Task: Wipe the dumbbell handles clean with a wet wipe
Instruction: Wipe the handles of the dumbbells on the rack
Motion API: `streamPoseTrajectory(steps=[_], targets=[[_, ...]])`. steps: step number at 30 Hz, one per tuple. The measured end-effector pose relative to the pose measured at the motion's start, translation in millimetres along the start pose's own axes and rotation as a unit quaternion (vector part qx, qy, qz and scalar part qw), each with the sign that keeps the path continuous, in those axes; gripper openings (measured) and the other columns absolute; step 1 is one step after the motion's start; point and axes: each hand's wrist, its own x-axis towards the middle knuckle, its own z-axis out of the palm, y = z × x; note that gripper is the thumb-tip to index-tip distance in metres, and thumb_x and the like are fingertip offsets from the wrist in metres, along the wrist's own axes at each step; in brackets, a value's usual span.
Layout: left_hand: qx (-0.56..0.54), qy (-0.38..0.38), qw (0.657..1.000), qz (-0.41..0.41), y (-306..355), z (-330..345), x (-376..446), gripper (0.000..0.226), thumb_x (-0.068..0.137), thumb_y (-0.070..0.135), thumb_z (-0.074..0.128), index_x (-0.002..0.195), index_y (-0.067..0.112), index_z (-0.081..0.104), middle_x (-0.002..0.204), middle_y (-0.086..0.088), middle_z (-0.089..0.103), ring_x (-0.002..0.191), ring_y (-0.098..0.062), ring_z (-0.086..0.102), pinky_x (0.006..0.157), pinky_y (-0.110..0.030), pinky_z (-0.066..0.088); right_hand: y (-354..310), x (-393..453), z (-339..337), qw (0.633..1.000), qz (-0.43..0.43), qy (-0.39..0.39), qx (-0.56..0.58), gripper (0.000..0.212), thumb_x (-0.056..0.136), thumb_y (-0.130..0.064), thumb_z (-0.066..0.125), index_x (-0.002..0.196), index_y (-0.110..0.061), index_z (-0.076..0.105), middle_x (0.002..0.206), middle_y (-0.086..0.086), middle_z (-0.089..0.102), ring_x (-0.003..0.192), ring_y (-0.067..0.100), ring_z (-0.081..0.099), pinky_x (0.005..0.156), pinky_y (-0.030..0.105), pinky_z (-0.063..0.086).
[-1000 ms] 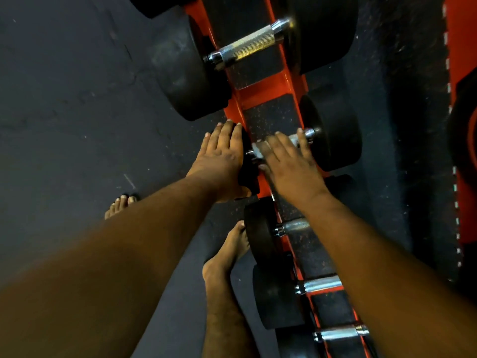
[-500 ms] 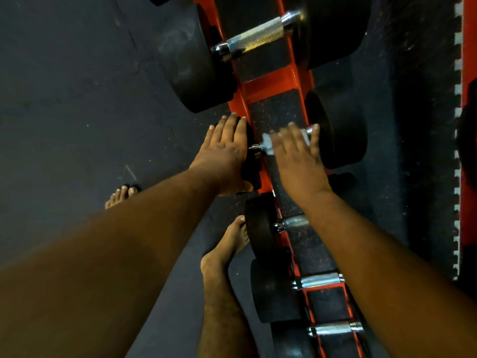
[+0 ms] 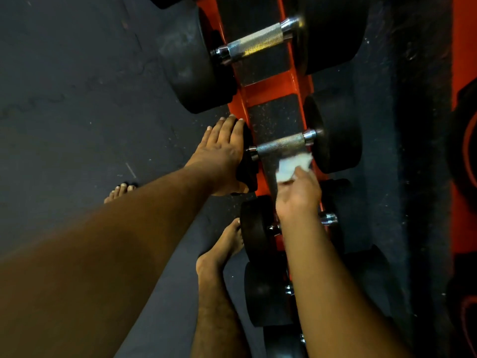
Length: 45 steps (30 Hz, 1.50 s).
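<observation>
While the left hand (image 3: 222, 153) lies flat, fingers straight and close together, on the outer face of the black weight at the left end of a small dumbbell (image 3: 333, 135), the right hand (image 3: 299, 195) sits just below that dumbbell's handle (image 3: 282, 145) near the middle of the frame, its fingers curled around a crumpled white wet wipe (image 3: 294, 164). That wipe sticks out above the hand and lies just under the right half of the knurled metal handle; whether it touches the bar cannot be told. This dumbbell rests across an orange rack (image 3: 273, 86) that runs from the top centre of the frame down toward the lower right, with dark speckled pads between its rails. Higher up, at the top centre, a larger dumbbell (image 3: 196, 63) lies on the same rack, its bright knurled handle (image 3: 254, 42) tilted up to the right. Below the right hand, more small dumbbells (image 3: 258, 228) sit in a row along the rack toward the bottom of the frame, partly hidden by the right forearm, with chrome collars showing beside it. A bare foot (image 3: 222, 251) stands on the dark floor (image 3: 77, 99) just left of those lower weights, and the toes of the other foot (image 3: 121, 191) peek out from behind the left forearm at the middle left.
</observation>
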Motion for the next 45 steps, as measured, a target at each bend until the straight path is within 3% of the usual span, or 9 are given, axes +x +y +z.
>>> streamPoseTrajectory(steps=[3,12,19,25,31,33,37,41,45], targets=[[0.005,0.004,1.000,-0.006,0.2,0.7,0.3,0.150,0.061,0.057,0.090,0.159,0.008,-0.013,0.169,-0.014,-0.011,0.156,-0.030,-0.013,0.127,-0.044,-0.006,-22.2,11.6,38.7,0.988,-0.004,-0.041,0.149,0.021,0.100,-0.001,0.044,0.100,-0.007,0.064,0.110,0.013,0.067,0.096,0.022,0.066,0.099,0.035,0.050],[-0.005,0.005,1.000,-0.011,-2.2,1.8,1.4,0.152,0.059,0.056,0.092,0.160,0.013,-0.014,0.169,-0.011,-0.012,0.156,-0.028,-0.013,0.122,-0.040,-0.009,-26.1,19.0,46.5,0.983,0.012,-0.125,0.138,0.018,0.099,-0.017,0.057,0.082,-0.012,0.063,0.073,0.001,0.067,0.077,0.015,0.062,0.077,0.028,0.050],[-0.001,0.008,1.000,-0.015,2.3,-1.3,-1.9,0.150,0.062,0.054,0.091,0.160,0.010,-0.012,0.169,-0.013,-0.011,0.156,-0.029,-0.011,0.123,-0.039,-0.007,15.5,1.7,32.0,0.958,-0.010,-0.112,-0.265,0.024,0.100,-0.032,0.061,0.108,-0.009,0.064,0.100,0.009,0.072,0.091,0.022,0.070,0.075,0.029,0.056],[0.000,0.004,1.000,-0.013,1.0,-1.5,-3.0,0.151,0.060,0.053,0.092,0.160,0.010,-0.013,0.169,-0.014,-0.012,0.156,-0.029,-0.012,0.124,-0.042,-0.007,-9.2,-17.4,6.9,0.750,-0.385,-0.122,-0.524,0.030,0.094,-0.017,0.058,0.122,-0.014,0.070,0.114,0.000,0.072,0.100,0.019,0.067,0.088,0.025,0.051],[-0.007,0.017,1.000,-0.005,-0.3,2.8,-2.3,0.151,0.061,0.053,0.092,0.159,0.008,-0.014,0.169,-0.015,-0.013,0.156,-0.029,-0.013,0.125,-0.043,-0.007,-14.8,11.6,36.9,0.324,-0.473,-0.220,-0.789,0.054,0.099,-0.013,0.047,0.152,-0.016,0.039,0.159,0.004,0.038,0.151,0.020,0.025,0.125,0.049,0.006],[-0.013,0.024,1.000,0.001,-1.2,3.5,-4.2,0.150,0.063,0.050,0.092,0.159,0.008,-0.015,0.169,-0.014,-0.013,0.156,-0.028,-0.014,0.124,-0.041,-0.008,-0.6,13.0,22.5,0.260,-0.489,-0.227,-0.801,0.056,0.101,-0.019,0.044,0.155,-0.014,0.033,0.163,0.005,0.031,0.154,0.021,0.016,0.125,0.051,0.004],[-0.032,0.062,0.997,0.017,-2.7,14.6,-18.4,0.137,0.075,0.044,0.086,0.159,0.008,-0.014,0.169,-0.013,-0.016,0.155,-0.026,-0.016,0.123,-0.039,-0.009,7.4,3.9,-23.5,0.305,-0.494,-0.245,-0.776,0.063,0.092,-0.006,0.050,0.154,-0.011,0.037,0.162,0.008,0.033,0.153,0.024,0.020,0.125,0.046,0.013],[-0.003,0.146,0.987,0.070,8.2,60.0,-59.7,0.114,0.089,0.046,0.068,0.160,0.007,-0.011,0.166,-0.012,-0.023,0.154,-0.027,-0.021,0.124,-0.039,-0.012,14.4,-5.9,-83.3,0.467,-0.459,-0.229,-0.720,0.067,0.080,0.010,0.061,0.144,-0.009,0.053,0.150,0.014,0.050,0.143,0.032,0.043,0.120,0.050,0.031],[-0.016,0.042,0.994,0.096,31.2,122.2,-102.4,0.121,0.087,0.057,0.067,0.158,0.009,-0.016,0.165,-0.012,-0.026,0.151,-0.025,-0.028,0.126,-0.041,-0.010,25.9,-5.2,-125.5,0.396,-0.415,-0.205,-0.793,0.066,0.083,0.000,0.065,0.147,-0.011,0.049,0.152,0.013,0.047,0.144,0.030,0.040,0.123,0.051,0.019]])
